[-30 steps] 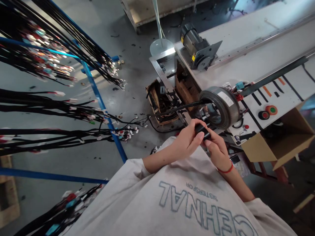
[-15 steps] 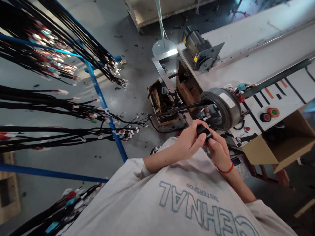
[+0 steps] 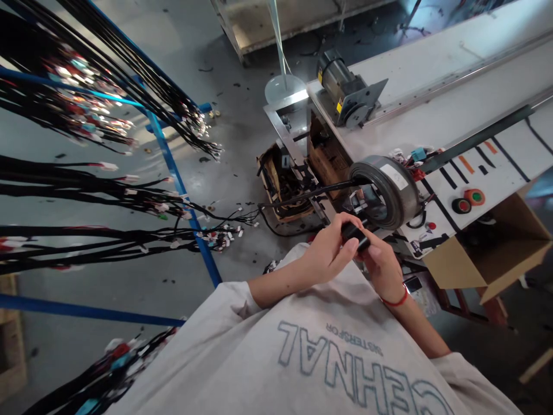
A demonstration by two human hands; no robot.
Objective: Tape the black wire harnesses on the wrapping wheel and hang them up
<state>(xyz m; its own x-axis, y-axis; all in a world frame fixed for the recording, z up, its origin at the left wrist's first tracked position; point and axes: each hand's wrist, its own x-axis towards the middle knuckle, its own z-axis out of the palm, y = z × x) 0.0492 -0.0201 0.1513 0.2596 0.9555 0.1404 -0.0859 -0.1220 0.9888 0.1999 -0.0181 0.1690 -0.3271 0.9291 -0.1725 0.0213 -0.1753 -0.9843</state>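
Note:
Close in front of my body, both hands are closed around a small black cylinder (image 3: 356, 236) that looks like a roll of tape. My left hand (image 3: 330, 251) grips its left side, thumb laid over the near face. On the other side, the fingers and thumb of my right hand (image 3: 382, 266) pinch its right end. My fingers cover much of the roll. Just beyond my hands stands a dark grey ring-shaped drum (image 3: 408, 196) with a white label. A black cable bundle (image 3: 298, 197) stretches from the left to the drum.
At the right is a white bench (image 3: 432, 106) with a motor (image 3: 339, 80) and push buttons (image 3: 475, 197). An open cardboard box (image 3: 458, 268) sits below its near edge. Black wire harnesses (image 3: 86, 233) hang over a blue frame (image 3: 175, 164) at the left. Another box (image 3: 265, 190) holds black material.
The view has shifted slightly, so the bench and drum sit a little further left. My hands keep hold of the black roll, which looks slightly turned.

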